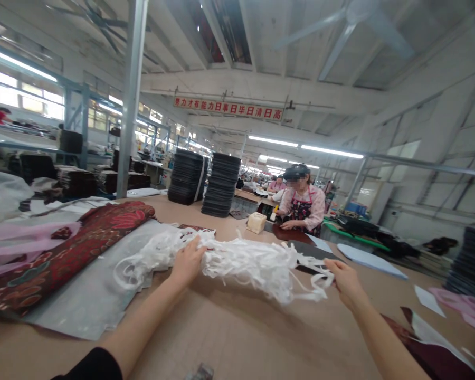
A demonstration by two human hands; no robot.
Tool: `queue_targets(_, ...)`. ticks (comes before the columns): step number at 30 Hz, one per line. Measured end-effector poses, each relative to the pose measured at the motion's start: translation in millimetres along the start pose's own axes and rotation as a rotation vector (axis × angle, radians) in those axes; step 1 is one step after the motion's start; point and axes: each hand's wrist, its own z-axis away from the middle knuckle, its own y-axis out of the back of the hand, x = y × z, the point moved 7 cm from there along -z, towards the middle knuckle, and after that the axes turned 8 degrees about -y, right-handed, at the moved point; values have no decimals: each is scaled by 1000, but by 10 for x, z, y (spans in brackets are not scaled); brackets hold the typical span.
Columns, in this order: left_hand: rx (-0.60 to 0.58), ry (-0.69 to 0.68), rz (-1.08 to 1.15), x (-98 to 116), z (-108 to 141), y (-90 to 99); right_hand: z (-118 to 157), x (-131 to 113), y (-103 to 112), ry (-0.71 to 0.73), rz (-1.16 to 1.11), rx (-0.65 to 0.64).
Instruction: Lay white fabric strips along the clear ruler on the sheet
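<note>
A long tangled bundle of white fabric strips (249, 264) stretches between my two hands above the brown table (237, 338). My left hand (189, 261) is closed around the bundle left of its middle. Loose loops trail from there to the left, over a grey-white sheet (91, 285). At the right end, my right hand (342, 277) pinches a few thin strands, its fingers pressed together. The thick part of the bundle hangs between the hands. Part of the left fingers is hidden behind the strips.
Patterned dark red fabric (75, 248) lies on the left. Two tall stacks of dark pieces (220, 184) stand at the table's far side, near a cream-coloured block (256, 222). A person in an apron (301, 206) works opposite. Dark red fabric (431, 348) lies at the right front.
</note>
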Motion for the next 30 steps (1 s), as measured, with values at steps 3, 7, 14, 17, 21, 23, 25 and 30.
queue_targets(3, 54, -17, -30, -55, -35, 89, 83, 165, 34, -6, 69, -38)
queue_targets(7, 95, -47, -62, -15, -37, 105, 109, 128, -139, 60, 246, -149)
queue_targets(14, 104, -143, -85, 219, 33, 13, 346, -332, -1110, 218, 440, -264)
queue_targets(17, 106, -158, -95, 187, 53, 54, 586, -407, -1480, 241, 534, -333)
queue_targets(21, 103, -177, -77, 143, 16, 195, 507, -581, -1280, 282, 567, -304)
queue_targets(23, 111, -176, -54, 163, -34, 284, 320, -716, -1006, 297, 531, -270)
queue_targets(25, 120, -154, -31, 165, -87, 371, 183, -819, -808, 303, 479, -302)
queue_targets(30, 98, -80, 0, -81, -98, 491, 357, -728, -783, 191, 303, -538)
